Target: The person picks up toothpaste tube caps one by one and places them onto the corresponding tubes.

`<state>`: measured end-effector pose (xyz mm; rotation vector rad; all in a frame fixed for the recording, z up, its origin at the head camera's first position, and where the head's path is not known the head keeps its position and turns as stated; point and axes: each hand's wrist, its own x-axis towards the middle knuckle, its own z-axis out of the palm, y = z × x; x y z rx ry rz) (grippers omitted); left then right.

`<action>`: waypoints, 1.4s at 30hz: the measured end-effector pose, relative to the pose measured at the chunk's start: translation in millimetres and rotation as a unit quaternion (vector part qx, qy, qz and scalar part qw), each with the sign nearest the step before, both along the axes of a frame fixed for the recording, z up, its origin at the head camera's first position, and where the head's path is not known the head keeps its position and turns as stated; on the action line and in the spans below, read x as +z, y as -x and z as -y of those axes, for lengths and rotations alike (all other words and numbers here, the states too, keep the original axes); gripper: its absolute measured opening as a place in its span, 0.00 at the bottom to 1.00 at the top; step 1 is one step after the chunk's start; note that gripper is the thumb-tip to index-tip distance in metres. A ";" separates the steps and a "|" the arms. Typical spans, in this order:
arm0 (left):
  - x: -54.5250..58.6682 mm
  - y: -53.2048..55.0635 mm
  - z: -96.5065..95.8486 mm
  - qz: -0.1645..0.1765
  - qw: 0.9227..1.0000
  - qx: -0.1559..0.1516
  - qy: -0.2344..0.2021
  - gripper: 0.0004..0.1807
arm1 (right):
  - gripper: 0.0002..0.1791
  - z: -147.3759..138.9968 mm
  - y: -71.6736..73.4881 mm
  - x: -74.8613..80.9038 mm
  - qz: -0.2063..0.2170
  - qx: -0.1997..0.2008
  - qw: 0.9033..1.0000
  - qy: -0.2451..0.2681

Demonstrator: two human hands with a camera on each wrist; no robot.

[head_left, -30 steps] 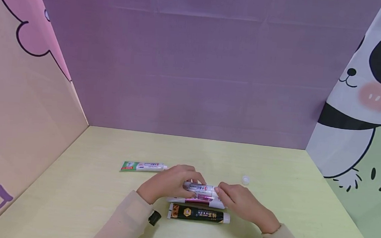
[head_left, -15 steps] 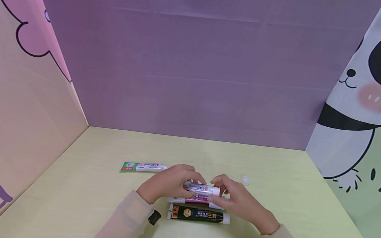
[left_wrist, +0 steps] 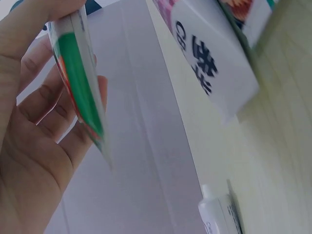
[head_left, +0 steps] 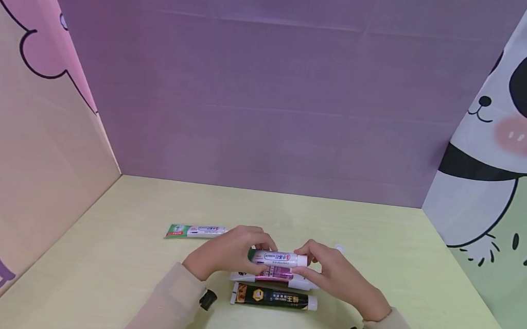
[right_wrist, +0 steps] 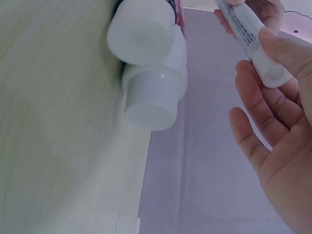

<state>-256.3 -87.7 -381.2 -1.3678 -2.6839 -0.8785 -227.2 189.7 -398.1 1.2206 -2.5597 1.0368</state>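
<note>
My left hand grips a white and green toothpaste tube by its body, above the table. The tube's green crimped end points down in the left wrist view. From the other side, my right hand pinches the white cap end between thumb and fingertips. Below the held tube lies a pink and white tube, partly covered in the head view. Nearest the body is a black toothpaste tube with a white cap.
A second green and white tube lies behind the left hand; its bare nozzle shows in the left wrist view. A small white cap sits behind the right hand. A purple wall closes the table's back.
My right fingers came off the cap end, spread beside it, then closed on it again. The held tube shifted slightly, with more of its green end showing now.
</note>
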 end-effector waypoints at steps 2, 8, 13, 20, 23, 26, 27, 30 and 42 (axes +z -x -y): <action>-1.3 0.7 3.2 -0.005 1.000 0.000 -0.002 0.15 | 0.12 -2.4 0.2 -0.4 0.006 0.001 1.000 -0.001; -4.5 2.0 13.4 -0.010 1.000 0.008 -0.005 0.15 | 0.11 -9.5 0.0 -1.3 0.008 -0.003 1.000 -0.007; -5.1 3.6 21.3 -0.011 1.000 0.020 -0.003 0.16 | 0.12 -15.1 0.0 -0.3 0.017 -0.016 1.000 -0.013; -5.9 6.9 30.2 -0.001 1.000 0.021 -0.016 0.15 | 0.12 -18.5 1.7 0.6 0.023 -0.019 0.999 -0.015; -6.7 7.4 31.2 0.007 0.999 0.025 -0.020 0.16 | 0.12 -19.3 3.1 0.4 0.027 -0.020 0.999 -0.016; -7.8 8.4 31.1 0.014 0.999 0.028 -0.027 0.16 | 0.13 -19.4 5.5 -0.1 0.023 -0.024 0.999 -0.013; -8.0 8.7 30.7 0.016 0.999 0.029 -0.029 0.16 | 0.13 -19.5 6.1 -0.3 0.021 -0.028 0.999 -0.012; -8.2 10.3 29.0 0.018 0.999 0.034 -0.030 0.17 | 0.14 -19.4 8.3 -0.8 0.016 -0.041 0.999 -0.012; -11.5 17.7 22.0 0.011 0.998 0.062 -0.005 0.20 | 0.13 -14.3 15.5 -6.1 0.052 -0.098 0.993 -0.034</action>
